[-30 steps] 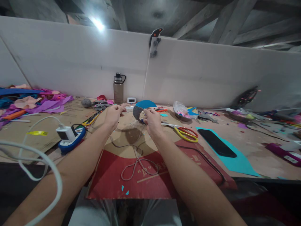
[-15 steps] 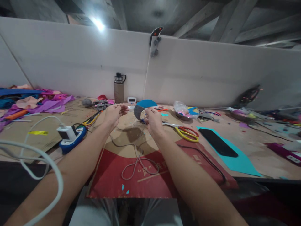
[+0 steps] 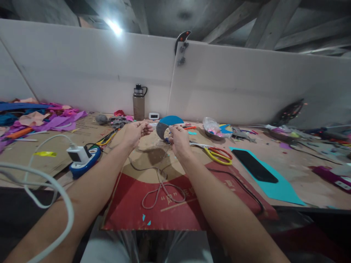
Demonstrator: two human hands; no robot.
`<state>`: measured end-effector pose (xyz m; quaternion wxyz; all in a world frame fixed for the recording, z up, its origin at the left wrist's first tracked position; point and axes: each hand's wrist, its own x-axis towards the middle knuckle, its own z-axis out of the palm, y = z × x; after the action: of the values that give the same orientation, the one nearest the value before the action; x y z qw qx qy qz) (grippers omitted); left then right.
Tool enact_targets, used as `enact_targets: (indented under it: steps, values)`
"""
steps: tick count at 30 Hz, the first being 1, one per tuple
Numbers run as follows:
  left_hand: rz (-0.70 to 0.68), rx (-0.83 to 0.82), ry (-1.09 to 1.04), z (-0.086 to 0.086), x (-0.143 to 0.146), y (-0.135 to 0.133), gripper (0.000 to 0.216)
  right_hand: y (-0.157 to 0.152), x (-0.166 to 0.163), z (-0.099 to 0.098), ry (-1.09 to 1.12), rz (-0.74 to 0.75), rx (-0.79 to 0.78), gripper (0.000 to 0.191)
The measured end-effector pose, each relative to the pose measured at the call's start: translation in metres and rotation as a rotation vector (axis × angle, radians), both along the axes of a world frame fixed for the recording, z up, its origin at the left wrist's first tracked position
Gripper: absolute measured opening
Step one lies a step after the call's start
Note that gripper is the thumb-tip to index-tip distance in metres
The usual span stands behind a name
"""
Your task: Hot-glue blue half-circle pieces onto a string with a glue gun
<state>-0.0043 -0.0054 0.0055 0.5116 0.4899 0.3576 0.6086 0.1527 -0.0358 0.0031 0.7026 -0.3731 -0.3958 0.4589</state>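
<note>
My right hand (image 3: pixel 178 138) is closed, thumb and fingers pinching the edge of a dark grey curved flat piece (image 3: pixel 161 130) above the cardboard. Just left of that piece is my left hand (image 3: pixel 138 133), its thumb and fingertips drawn together. Whatever those fingertips may hold is too small to make out. Behind the grey piece lies a blue rounded sheet (image 3: pixel 172 119). A looped cord (image 3: pixel 163 191) rests on the red and tan cardboard (image 3: pixel 126 208) below my hands. Scissors with red and yellow handles (image 3: pixel 218 156) lie right of my right wrist.
A bottle (image 3: pixel 139 104) and a small white display (image 3: pixel 154 116) stand by the partition. A blue power strip (image 3: pixel 85 164) with a white cable sits left. To the right are a phone (image 3: pixel 253 165) on turquoise sheet and a bowl (image 3: pixel 214 135) of scraps.
My left hand has shifted slightly right, its fingertips nearer the grey piece. My right hand keeps its pinch on the piece in nearly the same spot.
</note>
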Motion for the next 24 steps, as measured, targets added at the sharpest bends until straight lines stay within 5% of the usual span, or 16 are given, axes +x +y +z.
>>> enact_targets:
  steps: [8,18,24]
  values:
    - [0.058,0.076,0.108,-0.001,-0.003,0.002,0.016,-0.001,0.001,-0.001,0.008,0.015,0.015,0.021]
    - [-0.219,0.025,0.256,0.013,0.014,-0.027,0.025,0.003,-0.004,-0.009,-0.142,-0.002,0.056,0.02]
    - [-0.135,0.028,0.278,0.01,0.016,-0.025,0.018,-0.002,-0.008,-0.009,-0.169,0.04,0.083,0.019]
